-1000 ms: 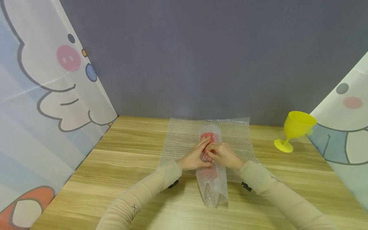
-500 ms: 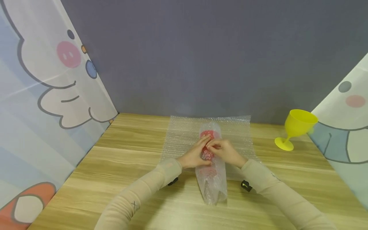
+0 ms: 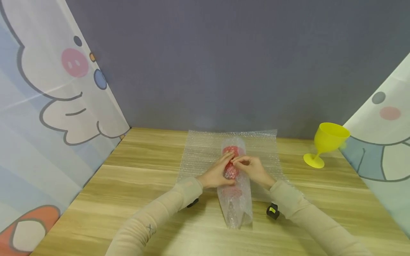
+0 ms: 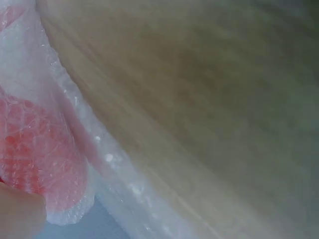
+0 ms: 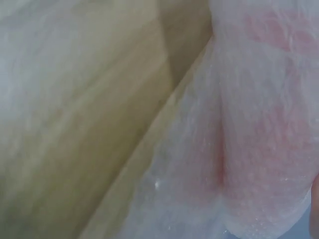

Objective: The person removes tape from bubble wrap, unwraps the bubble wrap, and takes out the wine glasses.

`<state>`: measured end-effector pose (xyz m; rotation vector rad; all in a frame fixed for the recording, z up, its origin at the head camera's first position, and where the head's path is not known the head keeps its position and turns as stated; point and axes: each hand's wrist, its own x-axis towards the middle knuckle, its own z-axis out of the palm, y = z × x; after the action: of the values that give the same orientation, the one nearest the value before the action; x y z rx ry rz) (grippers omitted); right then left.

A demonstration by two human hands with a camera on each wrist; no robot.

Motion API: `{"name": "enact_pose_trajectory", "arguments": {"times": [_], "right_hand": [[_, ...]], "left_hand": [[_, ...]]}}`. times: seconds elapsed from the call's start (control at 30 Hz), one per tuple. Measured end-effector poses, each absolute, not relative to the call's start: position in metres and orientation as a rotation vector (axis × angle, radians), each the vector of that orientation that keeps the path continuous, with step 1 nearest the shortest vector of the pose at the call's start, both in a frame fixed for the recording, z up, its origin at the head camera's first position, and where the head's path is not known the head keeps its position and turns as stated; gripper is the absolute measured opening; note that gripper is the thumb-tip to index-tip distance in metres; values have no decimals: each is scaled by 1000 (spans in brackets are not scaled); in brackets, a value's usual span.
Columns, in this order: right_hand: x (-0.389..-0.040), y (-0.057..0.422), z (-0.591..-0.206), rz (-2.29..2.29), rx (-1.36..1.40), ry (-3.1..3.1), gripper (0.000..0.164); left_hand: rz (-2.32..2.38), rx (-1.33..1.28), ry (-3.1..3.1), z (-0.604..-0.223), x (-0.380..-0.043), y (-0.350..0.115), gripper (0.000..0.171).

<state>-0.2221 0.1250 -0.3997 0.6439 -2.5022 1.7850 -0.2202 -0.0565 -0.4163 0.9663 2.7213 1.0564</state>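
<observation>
Head view: red item, wrapped in a clear bubble-wrap roll, lies mid-table on the light wood-grain tabletop, over a flat clear bubble-wrap sheet; can't tell whether roll and sheet are one piece. Left hand rests across the roll, fingers extended, thumb apart, pressing it. Right hand has thumb and forefinger together at the top of the roll, apparently pinching the film; anything smaller between the tips can't be made out. Step looks like closing or fastening the wrap. Next move would call for a steady left palm while the right fingers settle the seam without tearing or loosening it. Counts: hands two, roll one, flat sheet one, yellow plastic goblet one, upright well off to the right; small black devices two, one near each wrist; cartoon-printed cloth panels two; red patches several, number of red pieces unclear. Left wrist view: red shows through bubbles at left, part of a finger touching it, rest blurred. Right wrist view: rounded film-covered end, pinkish, only a sliver of finger at the edge; grip not readable here.
</observation>
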Motion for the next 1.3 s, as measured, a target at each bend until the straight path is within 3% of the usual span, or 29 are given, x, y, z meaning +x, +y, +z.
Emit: {"name": "enact_pose_trajectory", "arguments": {"times": [0.8, 1.3], "right_hand": [[-221, 141, -401, 2077, 334, -2431, 38], [-211, 173, -403, 2037, 359, -2562, 45]], "left_hand": [[1020, 954, 2743, -417, -221, -58, 104], [1023, 967, 2759, -419, -221, -60, 104]]}}
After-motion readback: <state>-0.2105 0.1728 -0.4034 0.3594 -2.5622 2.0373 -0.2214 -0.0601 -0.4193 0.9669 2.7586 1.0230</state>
